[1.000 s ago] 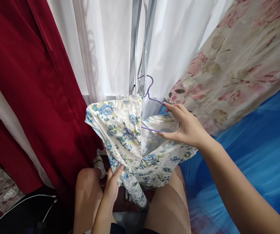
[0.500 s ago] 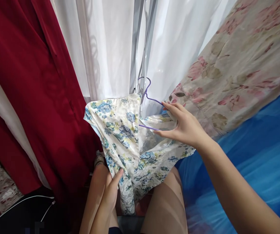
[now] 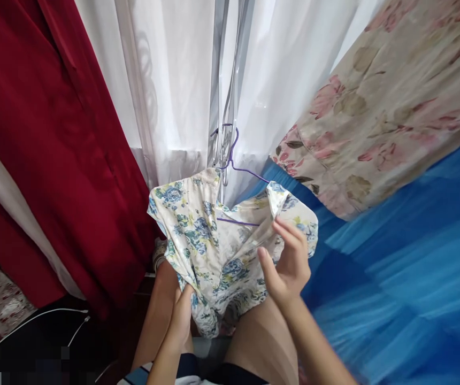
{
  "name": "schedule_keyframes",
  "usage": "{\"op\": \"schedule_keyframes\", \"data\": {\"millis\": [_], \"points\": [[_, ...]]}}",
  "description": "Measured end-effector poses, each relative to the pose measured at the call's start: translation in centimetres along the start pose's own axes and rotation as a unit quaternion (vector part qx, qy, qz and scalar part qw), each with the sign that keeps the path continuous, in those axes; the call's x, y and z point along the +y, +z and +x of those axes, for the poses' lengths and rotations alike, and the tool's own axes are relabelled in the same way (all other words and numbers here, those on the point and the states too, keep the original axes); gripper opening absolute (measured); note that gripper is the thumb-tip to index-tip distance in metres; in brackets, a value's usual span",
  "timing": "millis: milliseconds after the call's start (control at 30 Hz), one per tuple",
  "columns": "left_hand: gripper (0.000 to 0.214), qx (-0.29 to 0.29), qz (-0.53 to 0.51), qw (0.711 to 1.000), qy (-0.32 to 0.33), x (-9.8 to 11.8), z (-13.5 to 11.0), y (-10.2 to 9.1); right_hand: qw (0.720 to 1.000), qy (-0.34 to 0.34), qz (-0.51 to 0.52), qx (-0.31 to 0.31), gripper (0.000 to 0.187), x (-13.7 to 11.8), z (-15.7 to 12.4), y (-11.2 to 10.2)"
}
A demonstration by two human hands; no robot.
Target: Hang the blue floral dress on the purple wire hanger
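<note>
A white garment with blue flowers hangs on a thin purple wire hanger, whose hook sits by a grey upright frame. My left hand grips the garment's lower hem between my knees. My right hand is at the garment's right side, fingers half curled and touching the cloth below the right shoulder. The hanger's bottom bar shows through the neck opening.
A dark red curtain hangs at the left, and a white sheer curtain behind. A pink floral cloth and a blue net are at the right. Black things with a white cable lie low left.
My right hand let go of the hanger's right arm and dropped to the cloth below it. The garment's right shoulder now sits over the hanger. My left hand pulled the hem lower.
</note>
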State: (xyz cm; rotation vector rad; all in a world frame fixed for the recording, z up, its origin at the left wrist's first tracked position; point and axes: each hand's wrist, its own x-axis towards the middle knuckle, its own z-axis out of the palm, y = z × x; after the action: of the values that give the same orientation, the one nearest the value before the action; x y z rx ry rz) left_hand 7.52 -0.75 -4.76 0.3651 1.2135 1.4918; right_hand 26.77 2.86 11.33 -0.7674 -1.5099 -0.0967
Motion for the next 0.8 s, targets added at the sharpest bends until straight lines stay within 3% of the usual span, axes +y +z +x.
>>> {"op": "schedule_keyframes", "data": {"millis": [67,100,167,233,300,467,500,567,633,667,733,800], "points": [[0.047,0.002,0.013,1.0,0.004,0.0,0.2,-0.4,0.987,0.137,0.03,0.072,0.031,-0.5,-4.4,0.9],[0.047,-0.007,0.018,1.0,0.008,-0.1,0.2,-0.5,0.97,0.227,0.055,0.07,0.023,-0.6,-6.3,1.4],[0.046,-0.034,0.028,0.999,0.014,-0.3,0.0,-0.7,0.926,0.355,0.12,-0.042,0.015,-0.6,-9.2,2.3],[0.045,-0.05,0.035,0.998,0.019,-0.7,-0.2,-1.0,0.88,0.416,0.174,-0.151,0.024,-0.5,-10.5,3.0],[0.044,-0.054,0.047,0.997,0.024,-1.1,-0.4,-1.4,0.859,0.433,0.196,-0.193,0.029,-0.4,-10.7,3.4],[0.039,-0.057,0.157,0.985,0.036,-1.5,-0.2,-2.7,0.851,0.431,0.201,-0.221,0.033,0.1,-9.4,3.2],[0.038,-0.047,0.18,0.98,0.074,-1.4,-0.3,-2.8,0.848,0.435,0.209,-0.218,0.033,0.0,-9.3,3.1],[0.038,0.011,0.203,0.953,0.226,-0.9,-0.6,-2.7,0.841,0.448,0.228,-0.201,0.033,-0.2,-9.3,2.8],[0.042,0.068,0.204,0.89,0.402,-0.2,-1.2,-2.1,0.834,0.461,0.24,-0.187,0.033,-0.6,-9.3,2.6],[0.043,0.067,0.216,0.861,0.455,0.1,-1.5,-1.5,0.829,0.467,0.244,-0.186,0.033,-0.9,-9.2,2.4],[0.042,-0.01,0.281,0.832,0.479,0.9,-2.0,0.0,0.817,0.479,0.254,-0.196,0.031,-1.5,-9.1,2.2],[0.036,-0.113,0.345,0.818,0.446,1.5,-2.3,1.8,0.8,0.493,0.271,-0.209,0.031,-2.0,-8.9,2.0]]}}
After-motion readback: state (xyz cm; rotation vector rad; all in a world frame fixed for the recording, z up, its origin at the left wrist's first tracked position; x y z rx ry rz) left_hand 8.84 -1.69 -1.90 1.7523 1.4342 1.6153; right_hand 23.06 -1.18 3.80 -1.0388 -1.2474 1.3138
